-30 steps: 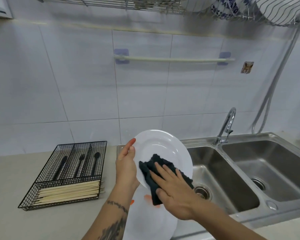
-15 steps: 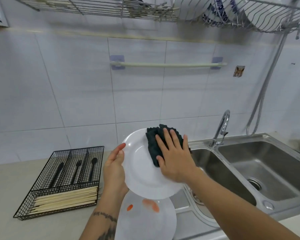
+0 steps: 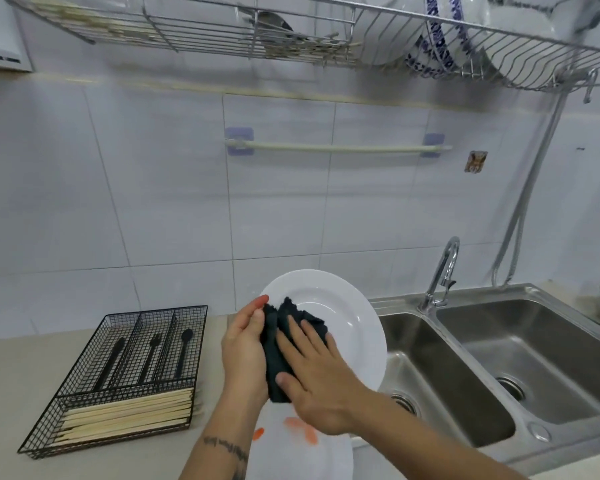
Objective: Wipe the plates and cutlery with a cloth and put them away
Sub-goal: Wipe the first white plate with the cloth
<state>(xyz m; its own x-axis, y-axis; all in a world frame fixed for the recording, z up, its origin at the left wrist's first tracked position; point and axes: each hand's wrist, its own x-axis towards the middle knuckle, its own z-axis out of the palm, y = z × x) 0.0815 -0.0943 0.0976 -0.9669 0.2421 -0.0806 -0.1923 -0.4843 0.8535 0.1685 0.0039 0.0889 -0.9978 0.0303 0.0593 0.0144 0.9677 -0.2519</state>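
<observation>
- two hands work on one white plate [image 3: 340,306], which is lifted and tilted above the counter [image 3: 21,368], just left of the sink [image 3: 471,368].
- left hand [image 3: 245,355] holds the plate's left rim, thumb up along the edge and its tip on the front face; the fingers behind the plate are hidden.
- right hand [image 3: 317,382] lies flat with fingers spread and nearly straight, pressing a dark cloth [image 3: 278,344] against the plate's face; it curls round nothing.
- the cloth is bunched between the two hands, covering the plate's lower left part.
- below the hands a second white plate [image 3: 302,455] lies flat on the counter, with orange smears on it.
- at left a black wire cutlery tray [image 3: 84,362] sits on the counter: black cutlery [image 3: 152,351] in the rear compartments, pale chopsticks [image 3: 125,415] across the front one.
- overhead a metal wall rack [image 3: 520,53] carries white dishes and blue-patterned ones.
- a chrome tap [image 3: 442,271] stands behind the sink's two basins.
</observation>
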